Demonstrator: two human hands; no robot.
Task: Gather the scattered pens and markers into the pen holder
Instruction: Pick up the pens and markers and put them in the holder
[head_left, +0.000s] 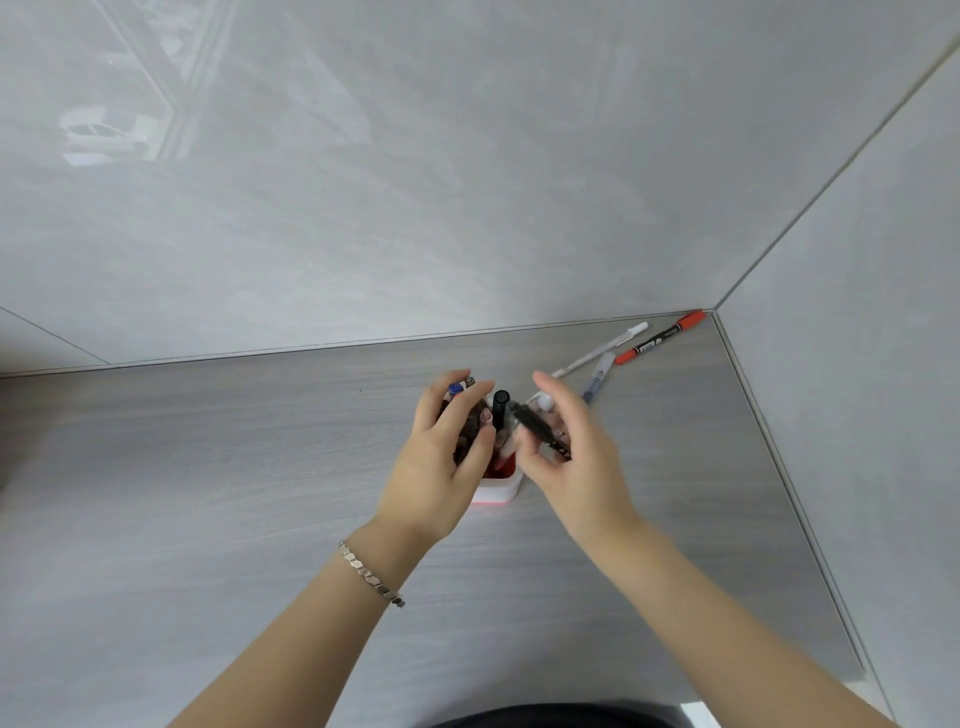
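A pen holder (498, 488) with a white base and red inside stands mid-table, with several pens upright in it, among them a black marker (500, 408) and a blue-capped pen (456, 389). My left hand (441, 457) wraps around the holder's left side. My right hand (566, 457) holds a black marker (535, 428) tilted over the holder's right edge. Three pens lie loose in the far right corner: a red-capped marker (660, 338), a white pen (602, 349) and a clear pen with blue ink (596, 382).
The grey wood-grain table (208, 493) meets glossy grey walls at the back and on the right (857, 364). A silver bracelet (371, 574) sits on my left wrist. Dark clothing shows at the bottom edge.
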